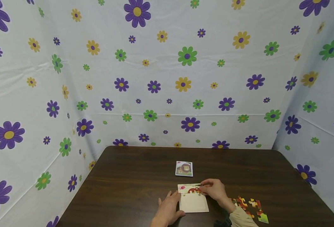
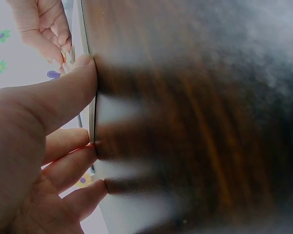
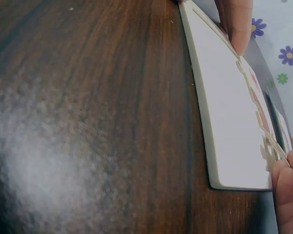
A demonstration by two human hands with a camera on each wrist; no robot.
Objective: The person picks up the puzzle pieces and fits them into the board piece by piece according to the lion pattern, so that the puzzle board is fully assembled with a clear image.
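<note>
A pale puzzle board [image 1: 193, 203] lies on the table, its far strip filled with several joined jigsaw pieces [image 1: 184, 189] in white, pink and red-brown. My left hand [image 1: 168, 209] rests along the board's left edge, fingers fairly straight; in the left wrist view its thumb [image 2: 68, 92] and fingertips touch that edge. At the far right corner my right hand [image 1: 215, 190] pinches a jigsaw piece [image 3: 282, 155] between thumb and fingers, tilted against the row. The print on this piece is mostly hidden by the fingers.
Loose jigsaw pieces [image 1: 263, 217] lie right of the board, partly behind the right forearm. Beyond the board lies a square lion picture card [image 1: 184, 169]. The dark wooden table [image 1: 127, 183] is enclosed by flower-patterned cloth [image 1: 161, 69].
</note>
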